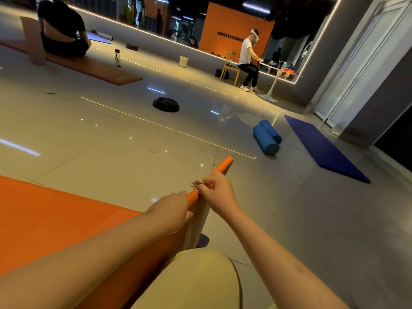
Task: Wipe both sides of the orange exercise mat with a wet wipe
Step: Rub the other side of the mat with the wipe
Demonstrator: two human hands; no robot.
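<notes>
The orange exercise mat (55,219) lies on the floor at the lower left, and its right end is lifted into a raised edge that runs up to a tip near the middle of the view. My left hand (171,210) grips that raised edge from the left. My right hand (217,191) pinches a crumpled white wet wipe (197,182) against the edge just above the left hand. The mat's underside is mostly hidden behind my hands and my knee.
Two blue foam rollers (266,137) and a dark blue mat (323,150) lie to the right. A black weight plate (166,104) sits mid-floor. A person sits on another orange mat (93,68) far left; another person sits on a chair (231,65) by a white table.
</notes>
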